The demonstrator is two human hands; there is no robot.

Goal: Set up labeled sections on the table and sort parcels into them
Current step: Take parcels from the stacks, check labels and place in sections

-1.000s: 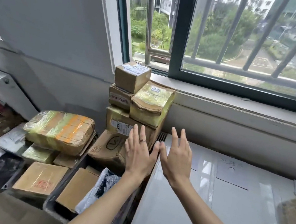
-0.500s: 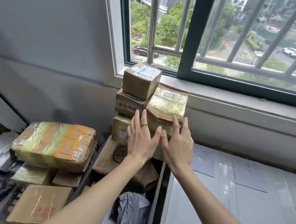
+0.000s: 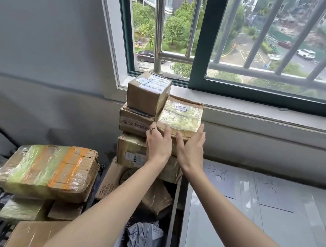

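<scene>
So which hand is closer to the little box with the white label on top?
Left. The left hand is just below the small labeled box; the right hand sits further right.

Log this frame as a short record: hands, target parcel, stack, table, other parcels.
left hand: on the left front of the taped parcel, fingers partly curled
right hand: fingers straight along its right side
taped parcel: top of stack, beside the small box
stack: brown boxes below the window sill
table: white, two handwritten label sheets
other parcels: striped bundle on the pile at left
</scene>
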